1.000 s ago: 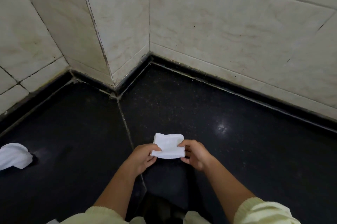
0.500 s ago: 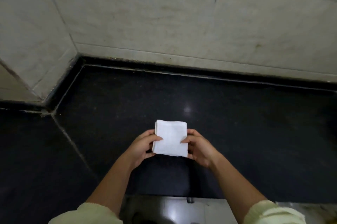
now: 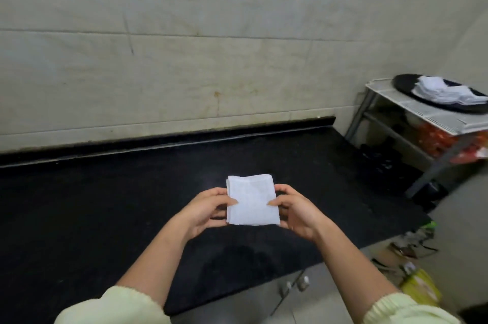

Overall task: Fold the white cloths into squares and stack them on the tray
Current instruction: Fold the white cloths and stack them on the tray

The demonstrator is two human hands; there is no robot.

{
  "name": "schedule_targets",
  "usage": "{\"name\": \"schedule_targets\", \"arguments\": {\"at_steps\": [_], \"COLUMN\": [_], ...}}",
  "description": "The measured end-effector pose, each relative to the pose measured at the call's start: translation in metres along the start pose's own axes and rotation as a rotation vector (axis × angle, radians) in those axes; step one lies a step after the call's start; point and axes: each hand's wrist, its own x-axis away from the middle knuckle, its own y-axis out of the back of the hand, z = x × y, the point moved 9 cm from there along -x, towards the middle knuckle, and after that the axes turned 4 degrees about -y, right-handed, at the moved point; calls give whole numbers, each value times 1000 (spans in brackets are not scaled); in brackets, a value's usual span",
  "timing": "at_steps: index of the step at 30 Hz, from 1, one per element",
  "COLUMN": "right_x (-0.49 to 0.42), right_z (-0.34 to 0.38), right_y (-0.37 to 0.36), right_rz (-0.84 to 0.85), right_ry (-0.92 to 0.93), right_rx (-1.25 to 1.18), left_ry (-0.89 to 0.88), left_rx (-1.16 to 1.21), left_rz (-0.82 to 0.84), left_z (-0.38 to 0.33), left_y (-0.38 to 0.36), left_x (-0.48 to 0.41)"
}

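1 view only: a wide-angle camera worn on the person's head. It looks forward and steeply down across the dark surface [image 3: 105, 205], facing the tiled wall [image 3: 184, 72] behind it. The left sleeve [image 3: 113, 308] and right sleeve [image 3: 404, 309] enter from the bottom corners, and the white cloth [image 3: 252, 201] sits near the lens, just below the frame's centre. At the right edge the wide lens catches a rack [image 3: 435, 117], well apart and blurred.

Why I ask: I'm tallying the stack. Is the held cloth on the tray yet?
No: both the left hand and right hand hold the cloth above the counter, far from the tray on the rack.
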Motion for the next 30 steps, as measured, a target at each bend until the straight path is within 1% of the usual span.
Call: {"name": "schedule_targets", "arguments": {"at_steps": [9,16,23,30], "right_x": [67,88,82,59], "right_z": [52,98,166,251], "right_y": [205,335,452,559], "right_rz": [-188,-332,-396,-382], "right_ry": [128,220,259,317], "right_rx": [-119,-211,-196,-218], "left_ry": [-40,-85,-114,-179], "left_rx": [-99,-150,-144,-122], "left_rz": [230,379,458,511], "left_z": [-50,-96,-139,-206], "left_y": [-215,-348,-466,-568], "left_x": [-63,-120,-195,-269]}}
